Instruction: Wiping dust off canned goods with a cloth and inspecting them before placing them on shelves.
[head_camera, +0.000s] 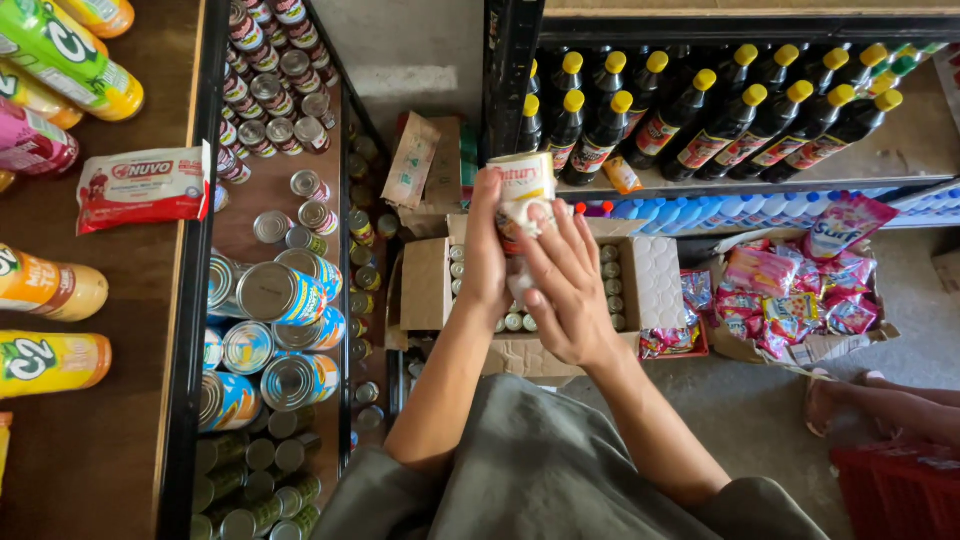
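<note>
Hands (530, 265) meet on one cream-labelled can (522, 185) — left (487, 255) gripping its side, right (570, 290) wrapped beneath for support — lifted clear above the open carton (430, 285) of cans below

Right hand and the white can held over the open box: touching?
Touching. The head view shows the right hand laid over the front of the white can, fingers across its label, while the left hand grips it from behind.

Bright even daylight, sharp (edges fisheye-bent), soft shadows.
</note>
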